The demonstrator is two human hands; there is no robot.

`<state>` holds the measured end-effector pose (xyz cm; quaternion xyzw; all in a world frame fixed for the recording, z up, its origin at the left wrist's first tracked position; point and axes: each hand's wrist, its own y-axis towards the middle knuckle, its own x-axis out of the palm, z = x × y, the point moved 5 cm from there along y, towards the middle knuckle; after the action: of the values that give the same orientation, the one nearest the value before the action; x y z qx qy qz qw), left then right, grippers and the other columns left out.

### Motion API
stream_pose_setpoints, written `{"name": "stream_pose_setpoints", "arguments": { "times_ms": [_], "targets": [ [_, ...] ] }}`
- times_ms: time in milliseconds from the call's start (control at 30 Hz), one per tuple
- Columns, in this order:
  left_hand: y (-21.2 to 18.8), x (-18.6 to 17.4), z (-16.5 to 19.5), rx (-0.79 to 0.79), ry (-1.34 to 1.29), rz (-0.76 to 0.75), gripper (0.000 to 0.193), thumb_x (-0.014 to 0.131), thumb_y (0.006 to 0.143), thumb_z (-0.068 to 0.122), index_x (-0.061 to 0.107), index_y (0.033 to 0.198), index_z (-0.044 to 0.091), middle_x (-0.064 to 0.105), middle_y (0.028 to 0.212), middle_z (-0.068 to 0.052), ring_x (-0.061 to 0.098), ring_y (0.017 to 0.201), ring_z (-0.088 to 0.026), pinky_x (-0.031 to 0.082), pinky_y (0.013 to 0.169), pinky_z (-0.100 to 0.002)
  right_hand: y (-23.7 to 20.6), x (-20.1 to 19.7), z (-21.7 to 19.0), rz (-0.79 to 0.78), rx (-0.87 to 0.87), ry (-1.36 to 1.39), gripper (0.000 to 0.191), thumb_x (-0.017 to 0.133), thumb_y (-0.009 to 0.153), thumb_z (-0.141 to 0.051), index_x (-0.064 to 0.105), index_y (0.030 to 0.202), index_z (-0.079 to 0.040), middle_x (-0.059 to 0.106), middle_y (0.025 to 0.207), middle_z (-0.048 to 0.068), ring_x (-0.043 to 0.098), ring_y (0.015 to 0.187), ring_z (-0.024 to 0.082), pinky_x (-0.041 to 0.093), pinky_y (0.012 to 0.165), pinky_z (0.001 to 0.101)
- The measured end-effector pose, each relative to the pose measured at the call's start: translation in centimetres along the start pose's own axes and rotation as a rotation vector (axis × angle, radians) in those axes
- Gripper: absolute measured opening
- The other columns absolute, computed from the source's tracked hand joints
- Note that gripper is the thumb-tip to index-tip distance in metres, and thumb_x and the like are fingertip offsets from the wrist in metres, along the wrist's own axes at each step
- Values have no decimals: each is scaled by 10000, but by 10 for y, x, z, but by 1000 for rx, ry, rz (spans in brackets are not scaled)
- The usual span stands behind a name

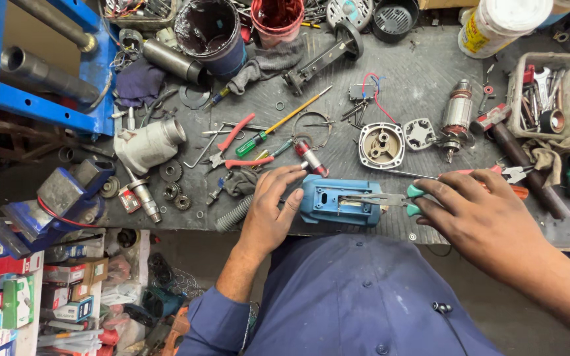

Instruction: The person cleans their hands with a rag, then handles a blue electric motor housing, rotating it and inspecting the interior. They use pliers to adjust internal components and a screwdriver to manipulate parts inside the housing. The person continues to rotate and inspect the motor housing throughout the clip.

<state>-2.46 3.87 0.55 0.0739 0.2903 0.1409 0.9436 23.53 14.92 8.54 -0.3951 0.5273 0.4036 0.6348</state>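
At the near edge of the dark workbench (430, 79), just in front of the person's body, lay a blue power-tool housing (338, 201). The left hand (268, 211) rested flat against its left end, fingers spread and gripping nothing. The right hand (479, 214) was closed around the green handles of needle-nose pliers (380, 200), whose tips reached into the housing. Little bare bench remained nearby: red-handled pliers (232, 148), a round grey cover (381, 146) and a copper-wound armature (457, 115) crowded close. A white cylindrical container (496, 23) with a yellow label lay at the far edge. Stacked red, blue and green boxes (1, 290) stood below, left.
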Motion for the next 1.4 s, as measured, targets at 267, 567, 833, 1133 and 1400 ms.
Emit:
{"name": "stream_pose_setpoints", "arguments": {
  "times_ms": [267, 567, 833, 1133, 1400],
  "targets": [
    [0, 5, -1, -12, 25, -30, 350, 591, 1031, 299, 660, 1276, 59, 643, 1353, -125, 566, 1293, -332, 423, 1129, -431, 4, -3, -1, -3, -22, -9, 453, 606, 755, -202, 703, 1195, -150, 640, 1351, 33, 563, 1193, 230, 425, 963, 430],
    [1, 18, 10, 98, 117, -94, 425, 764, 882, 260, 658, 1255, 87, 633, 1343, -101, 558, 1290, -331, 430, 1088, -453, 4, 37, 12, -301, 100, 172, 350, 586, 930, -469, 691, 1040, -154, 659, 1078, 45, 660, 973, 244, 530, 766, 381],
    [-2, 27, 9, 109, 195, -72, 434, 808, 830, 240, 690, 1228, 115, 654, 1327, -62, 590, 1264, -311, 436, 1083, -463, 5, 81, 37, -255, 314, 1037, 355, 636, 902, -408, 720, 994, -75, 725, 853, 63, 681, 843, 264, 573, 707, 430],
    [2, 24, 12, 87, 162, -120, 440, 813, 831, 248, 674, 1220, 97, 657, 1314, -62, 586, 1264, -301, 439, 1086, -451, 12, 7, 4, -1, 69, 258, 304, 651, 839, -409, 677, 873, -109, 626, 922, 67, 645, 844, 278, 545, 592, 400],
    [-2, 31, 3, 145, 191, -122, 418, 807, 833, 240, 681, 1202, 89, 667, 1283, -95, 617, 1207, -323, 454, 1046, -449, 5, -3, 1, 148, -35, 255, 211, 693, 784, -309, 667, 856, -112, 614, 934, 40, 598, 814, 245, 513, 602, 410]
  ]
}}
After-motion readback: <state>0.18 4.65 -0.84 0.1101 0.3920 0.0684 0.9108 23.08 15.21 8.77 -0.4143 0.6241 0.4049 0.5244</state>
